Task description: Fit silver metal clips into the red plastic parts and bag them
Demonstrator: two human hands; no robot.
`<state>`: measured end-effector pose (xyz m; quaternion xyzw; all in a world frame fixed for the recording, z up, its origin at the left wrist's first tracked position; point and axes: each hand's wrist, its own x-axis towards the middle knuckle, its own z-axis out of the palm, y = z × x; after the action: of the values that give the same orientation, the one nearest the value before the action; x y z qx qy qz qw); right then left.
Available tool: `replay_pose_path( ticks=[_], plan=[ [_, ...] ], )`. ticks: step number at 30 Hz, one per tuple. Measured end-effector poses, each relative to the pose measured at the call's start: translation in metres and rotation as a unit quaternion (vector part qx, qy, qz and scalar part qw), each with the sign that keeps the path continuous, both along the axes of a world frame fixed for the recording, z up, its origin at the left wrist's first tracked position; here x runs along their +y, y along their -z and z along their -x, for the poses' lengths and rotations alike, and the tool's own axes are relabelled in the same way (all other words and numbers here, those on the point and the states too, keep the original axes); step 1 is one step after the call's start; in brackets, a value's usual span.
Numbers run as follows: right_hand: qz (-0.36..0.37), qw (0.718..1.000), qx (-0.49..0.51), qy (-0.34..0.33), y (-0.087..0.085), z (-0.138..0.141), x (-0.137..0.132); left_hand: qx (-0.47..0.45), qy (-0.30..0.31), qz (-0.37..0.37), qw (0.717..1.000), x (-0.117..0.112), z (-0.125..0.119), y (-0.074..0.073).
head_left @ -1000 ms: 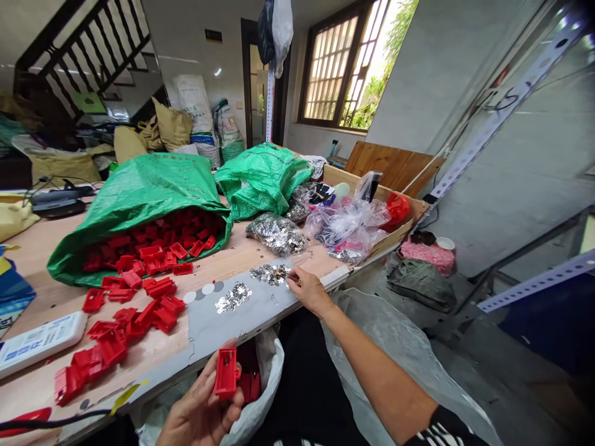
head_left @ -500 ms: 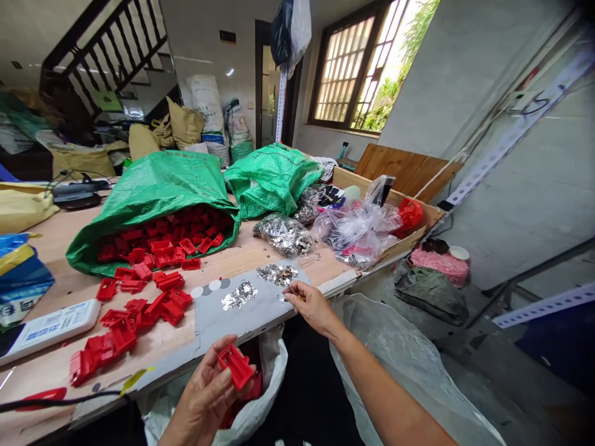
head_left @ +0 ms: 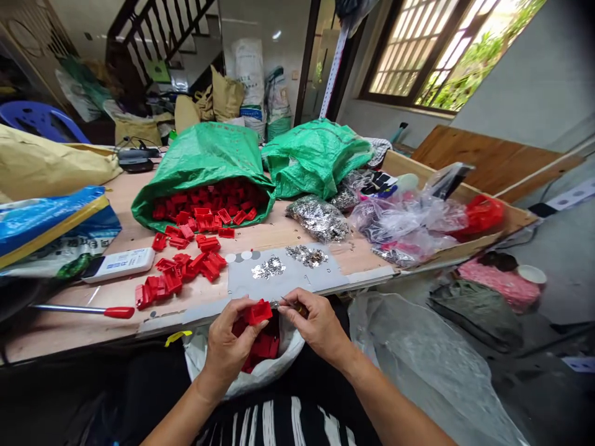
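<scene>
My left hand (head_left: pixel 232 337) is closed on a small red plastic case (head_left: pixel 258 313), its hollow side showing. Close beside it, my right hand (head_left: pixel 313 319) grips a thin pointed tool (head_left: pixel 300 308) with a brownish handle; its exact kind is unclear. A tiny shiny bit shows at the right fingertips, too small to name. Below both hands hangs a white sack (head_left: pixel 290 347) holding more red cases. On the table behind, a grey sheet (head_left: pixel 242 282) bears two heaps of small silvery metal pieces (head_left: pixel 268 267).
Loose red cases (head_left: pixel 171 275) lie left of the sheet, before a green sack (head_left: pixel 209 148) full of them. A bag of metal pieces (head_left: pixel 318 220) and a wooden tray (head_left: pixel 502 238) of plastic bags stand right. A red-tipped lever (head_left: pixel 118 312) juts in from the left.
My right hand has come from the sheet's metal pieces down to the left hand. The red case is now tilted differently between the hands. The view has swung left and down.
</scene>
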<state>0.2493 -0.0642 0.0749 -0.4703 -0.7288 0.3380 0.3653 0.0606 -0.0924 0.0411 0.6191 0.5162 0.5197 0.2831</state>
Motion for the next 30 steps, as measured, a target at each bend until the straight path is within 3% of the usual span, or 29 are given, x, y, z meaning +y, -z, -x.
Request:
replay_pose_path(
  ticks=[5,12,21,30],
  plan=[
    [-0.056,0.997,-0.043,-0.037,0.004,0.013,-0.002,0.091,-0.003,-0.092,0.992,-0.001,0.002,0.001],
    [-0.076,0.994,-0.036,-0.068,0.004,0.017,-0.001,0.077,-0.012,-0.117,0.990,-0.005,0.002,0.001],
    [0.086,0.988,0.118,-0.044,-0.002,0.007,0.004,0.018,-0.016,-0.100,0.995,-0.008,0.002,0.013],
    [0.161,0.976,0.133,-0.058,-0.002,0.014,0.003,0.084,-0.016,-0.158,0.984,-0.009,0.001,0.000]
  ],
)
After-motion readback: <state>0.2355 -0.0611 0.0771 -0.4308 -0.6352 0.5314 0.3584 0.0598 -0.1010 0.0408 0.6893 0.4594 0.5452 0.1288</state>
